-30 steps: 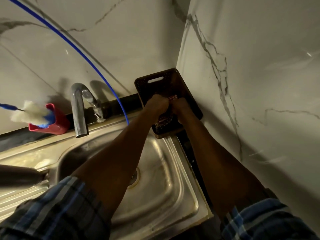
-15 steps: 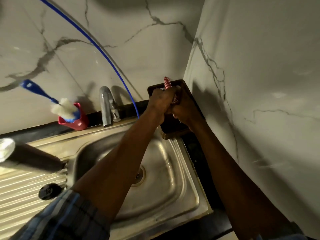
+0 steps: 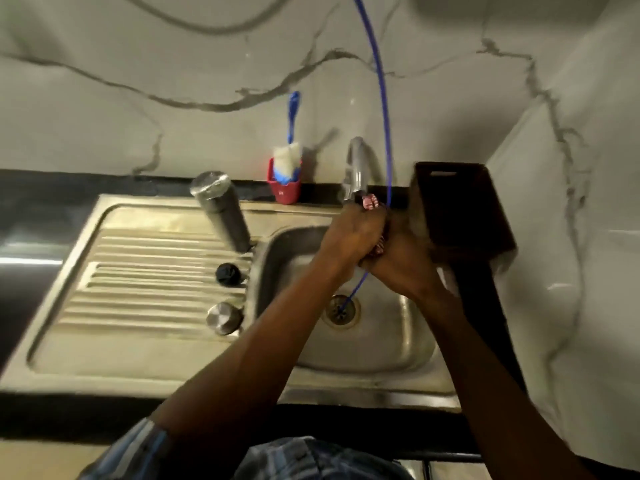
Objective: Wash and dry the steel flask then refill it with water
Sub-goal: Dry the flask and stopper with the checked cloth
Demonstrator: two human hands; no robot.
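From the head view, I see both hands have come away from the dark basket at the far right and now sit over the sink, just below the tap. My left hand and right hand are clasped together around a red-and-white cloth, fingers curled on it. I take this as fetching something to dry with.

One steel flask stands inverted on the drainboard, left of the basin, untouched. Two caps lie nearer: a black cap and a steel cap. One bottle brush, one blue hose.
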